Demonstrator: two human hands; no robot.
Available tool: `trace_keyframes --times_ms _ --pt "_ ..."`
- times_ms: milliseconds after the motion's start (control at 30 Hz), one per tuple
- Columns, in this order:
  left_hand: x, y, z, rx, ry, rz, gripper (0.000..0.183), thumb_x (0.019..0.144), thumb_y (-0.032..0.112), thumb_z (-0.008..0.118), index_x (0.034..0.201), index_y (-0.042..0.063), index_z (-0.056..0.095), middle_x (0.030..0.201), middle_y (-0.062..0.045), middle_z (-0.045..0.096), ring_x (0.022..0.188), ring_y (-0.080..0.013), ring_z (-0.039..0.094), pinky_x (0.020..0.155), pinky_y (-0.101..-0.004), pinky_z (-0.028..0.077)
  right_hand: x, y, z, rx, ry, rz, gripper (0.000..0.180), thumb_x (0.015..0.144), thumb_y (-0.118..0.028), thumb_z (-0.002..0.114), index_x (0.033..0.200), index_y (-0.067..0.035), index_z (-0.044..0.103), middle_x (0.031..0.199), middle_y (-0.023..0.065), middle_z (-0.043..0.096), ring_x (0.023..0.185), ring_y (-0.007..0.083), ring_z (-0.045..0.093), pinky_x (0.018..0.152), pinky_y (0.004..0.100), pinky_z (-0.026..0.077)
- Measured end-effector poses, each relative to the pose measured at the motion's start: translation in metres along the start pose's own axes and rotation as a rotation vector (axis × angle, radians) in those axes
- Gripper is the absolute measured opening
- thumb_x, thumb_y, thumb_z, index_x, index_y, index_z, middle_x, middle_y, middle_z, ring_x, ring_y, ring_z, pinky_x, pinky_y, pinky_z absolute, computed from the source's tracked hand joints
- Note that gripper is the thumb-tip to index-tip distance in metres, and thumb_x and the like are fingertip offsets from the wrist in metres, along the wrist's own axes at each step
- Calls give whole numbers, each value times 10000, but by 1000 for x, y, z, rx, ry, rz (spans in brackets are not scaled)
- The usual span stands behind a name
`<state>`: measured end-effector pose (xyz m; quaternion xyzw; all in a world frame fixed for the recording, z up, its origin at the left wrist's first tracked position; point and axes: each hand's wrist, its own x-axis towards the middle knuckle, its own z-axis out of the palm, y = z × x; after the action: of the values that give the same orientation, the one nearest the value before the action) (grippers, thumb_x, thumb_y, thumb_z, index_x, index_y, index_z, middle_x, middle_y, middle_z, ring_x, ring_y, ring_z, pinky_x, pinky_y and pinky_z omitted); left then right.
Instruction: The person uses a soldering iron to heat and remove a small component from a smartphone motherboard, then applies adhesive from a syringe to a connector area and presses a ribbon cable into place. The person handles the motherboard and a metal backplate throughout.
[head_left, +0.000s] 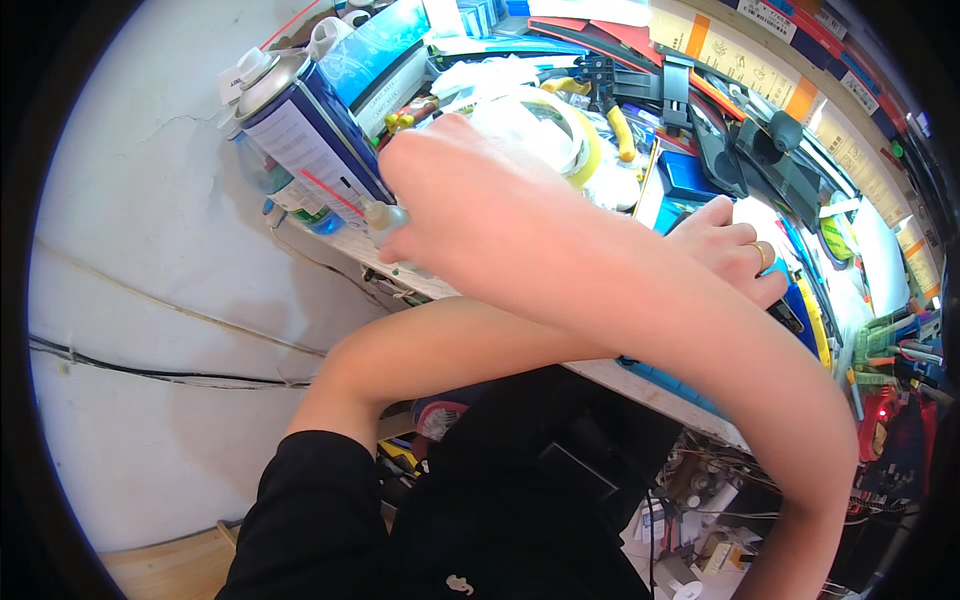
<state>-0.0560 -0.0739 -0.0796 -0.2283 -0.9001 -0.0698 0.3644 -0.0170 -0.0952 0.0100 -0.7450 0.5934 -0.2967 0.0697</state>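
My right forearm crosses above my left, so my right hand is on the left side of the bench. Its thumb and fingers close around a small translucent bottle with a narrow top. Most of that bottle is hidden by the hand. A thin red straw runs beside it, in front of a blue and white spray can. Farther right, my left hand, with a gold-coloured ring, curls over a dark flat device. Only dark edges of the device show past the fingers.
A plastic bottle stands behind the can against the wall. Rolls of tape, yellow-handled pliers and a blue box crowd the bench. At the right are a yellow-handled tool and a red device with a lit lamp.
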Motion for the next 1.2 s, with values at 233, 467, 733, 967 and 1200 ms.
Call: trace_keyframes --times_ms 233,467,733,967,1200 --pt "9 0 0 -192 85 -2 225 917 157 808 1116 95 725 1033 -78 718 1053 -264 718 902 -444 455 -12 11 24 -34 221 56 157 852 -74 738 941 41 794 986 316 774 977 455 801 818 527 648" --pt "-9 2 -18 -161 42 -107 276 943 99 764 1214 56 733 1197 -120 736 1112 -309 707 998 -458 495 -124 0 -98 438 507 351 480 908 -273 761 1212 86 665 1116 289 739 1073 416 761 894 482 642" --pt "8 5 -24 -233 -3 -9 420 908 -35 752 1319 52 724 1199 -106 713 1093 -303 698 948 -439 506 -294 -4 -101 343 826 646 610 1062 -249 762 1558 60 587 1339 174 690 1177 257 714 899 374 641" --pt "17 16 -32 -251 -159 4 558 862 -56 735 1392 116 771 1329 -102 694 1163 -326 674 1008 -453 491 -312 -10 -70 -93 849 786 568 876 19 871 1423 -42 733 1266 78 652 1112 198 652 914 303 556" --pt "16 14 -32 -250 -159 10 571 841 -68 740 1381 113 783 1355 -109 706 1185 -332 684 1031 -459 493 -314 -14 -61 -460 782 774 593 788 61 902 1354 -48 763 1227 134 681 1083 303 696 908 360 569"
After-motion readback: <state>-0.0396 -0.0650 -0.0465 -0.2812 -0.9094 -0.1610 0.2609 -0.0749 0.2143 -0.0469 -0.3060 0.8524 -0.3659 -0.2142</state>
